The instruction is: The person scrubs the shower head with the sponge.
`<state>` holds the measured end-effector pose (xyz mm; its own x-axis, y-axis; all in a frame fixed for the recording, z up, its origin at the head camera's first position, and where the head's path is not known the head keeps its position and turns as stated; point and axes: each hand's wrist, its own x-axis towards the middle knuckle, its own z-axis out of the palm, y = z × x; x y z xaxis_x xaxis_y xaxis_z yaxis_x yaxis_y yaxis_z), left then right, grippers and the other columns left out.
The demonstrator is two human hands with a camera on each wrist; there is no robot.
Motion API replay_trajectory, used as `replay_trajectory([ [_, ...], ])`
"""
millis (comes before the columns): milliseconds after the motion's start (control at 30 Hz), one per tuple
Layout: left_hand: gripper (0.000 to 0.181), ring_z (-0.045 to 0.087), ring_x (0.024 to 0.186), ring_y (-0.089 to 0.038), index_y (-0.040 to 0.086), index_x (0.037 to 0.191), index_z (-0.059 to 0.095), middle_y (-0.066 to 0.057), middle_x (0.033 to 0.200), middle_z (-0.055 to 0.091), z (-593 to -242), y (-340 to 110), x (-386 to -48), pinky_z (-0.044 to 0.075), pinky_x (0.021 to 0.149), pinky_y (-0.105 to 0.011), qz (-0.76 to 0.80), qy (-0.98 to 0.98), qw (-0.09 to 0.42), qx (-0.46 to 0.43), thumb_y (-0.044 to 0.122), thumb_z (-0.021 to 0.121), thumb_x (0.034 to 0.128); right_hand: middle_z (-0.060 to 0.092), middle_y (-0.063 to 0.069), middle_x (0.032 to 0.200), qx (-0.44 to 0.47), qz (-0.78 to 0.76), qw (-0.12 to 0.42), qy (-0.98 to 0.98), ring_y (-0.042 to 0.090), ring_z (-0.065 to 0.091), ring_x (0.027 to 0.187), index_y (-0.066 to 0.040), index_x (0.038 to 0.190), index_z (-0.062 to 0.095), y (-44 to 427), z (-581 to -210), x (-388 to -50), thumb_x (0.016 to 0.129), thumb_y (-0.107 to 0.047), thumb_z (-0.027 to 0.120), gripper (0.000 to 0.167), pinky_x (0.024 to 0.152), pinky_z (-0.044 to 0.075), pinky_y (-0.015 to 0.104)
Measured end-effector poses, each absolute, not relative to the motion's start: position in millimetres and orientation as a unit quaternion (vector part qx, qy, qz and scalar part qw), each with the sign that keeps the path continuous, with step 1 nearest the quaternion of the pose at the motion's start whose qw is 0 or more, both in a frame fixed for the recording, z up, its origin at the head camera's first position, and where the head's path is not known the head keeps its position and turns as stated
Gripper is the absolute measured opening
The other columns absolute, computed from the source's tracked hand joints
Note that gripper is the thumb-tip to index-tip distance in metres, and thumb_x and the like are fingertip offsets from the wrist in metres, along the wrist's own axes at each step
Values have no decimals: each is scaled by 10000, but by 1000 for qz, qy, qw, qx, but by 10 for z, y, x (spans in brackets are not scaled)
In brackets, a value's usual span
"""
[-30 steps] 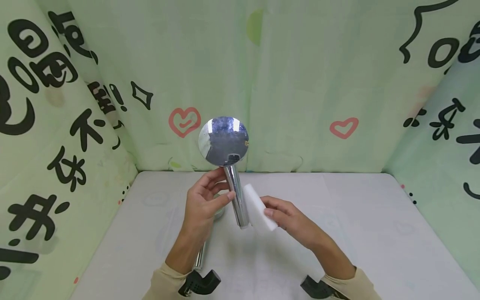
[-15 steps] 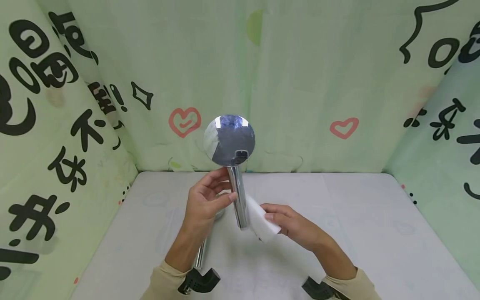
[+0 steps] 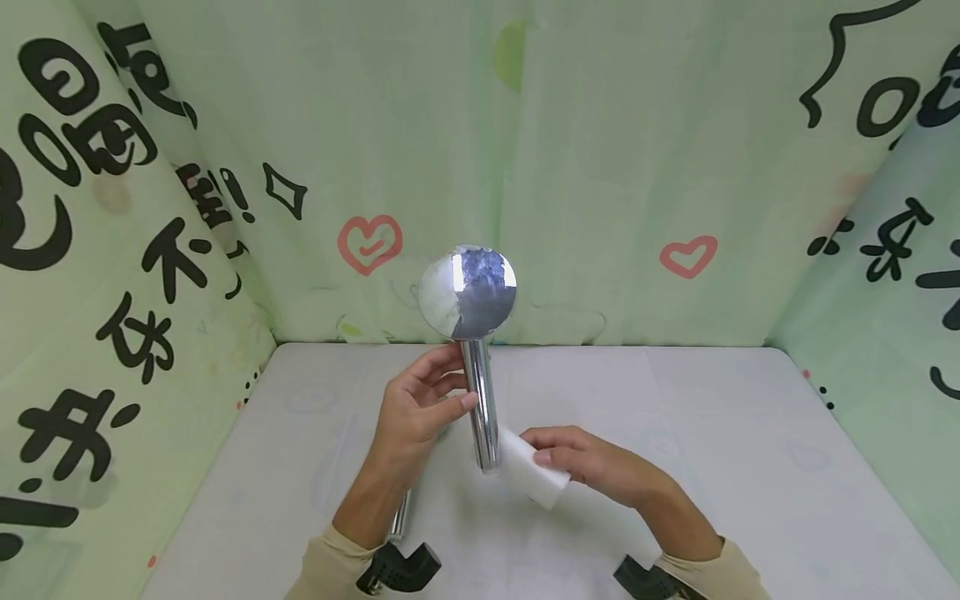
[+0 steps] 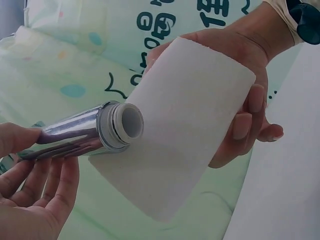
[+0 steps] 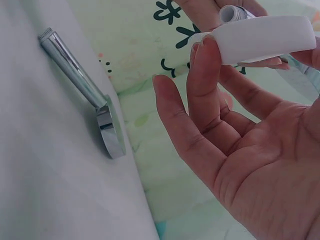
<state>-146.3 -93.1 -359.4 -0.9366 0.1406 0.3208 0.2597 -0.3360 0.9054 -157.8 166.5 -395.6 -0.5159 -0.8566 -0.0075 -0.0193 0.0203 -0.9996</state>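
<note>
A chrome shower head (image 3: 468,292) stands nearly upright above the table, its round disc at the top. My left hand (image 3: 416,408) grips its handle, thumb in front and fingers behind. In the left wrist view the handle's white threaded end (image 4: 131,125) points toward the camera. My right hand (image 3: 600,467) pinches a white sponge (image 3: 534,473) between thumb and fingers. The sponge lies against or just beside the lower handle; contact is hard to tell. A second chrome shower head (image 5: 75,67) lies on the table, mostly hidden behind my left arm in the head view.
A white-covered table (image 3: 712,467) spreads beneath both hands. Pale green curtains (image 3: 600,167) with black lettering and red hearts close off the back and both sides. Black wrist cameras (image 3: 401,567) are strapped to both wrists.
The shower head has shifted slightly right and down, and its disc has turned. My right hand has slid the sponge downward along the handle toward its lower end.
</note>
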Motion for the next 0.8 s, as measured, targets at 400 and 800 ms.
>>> replay_trajectory([
  [400,548,666,983,-180,-93,1373,520,-92,1168,641,-3748,-1007,-1442,579,794,-255,-809,-580,-13,-95,-142,671,848,668,32,1046,-344,-488,318,737,118,621,926,-197,1368,601,1942,-4027,-1446,1063,-206,499,321,788,518,263],
  [800,595,669,1014,-181,-93,1415,484,-232,1315,591,-4149,-1030,-1383,592,824,-284,-785,-611,-94,-29,-101,704,862,581,-182,1107,-325,-317,156,877,30,578,1000,-242,1285,594,2269,-4082,-1222,942,-443,704,413,835,522,303],
])
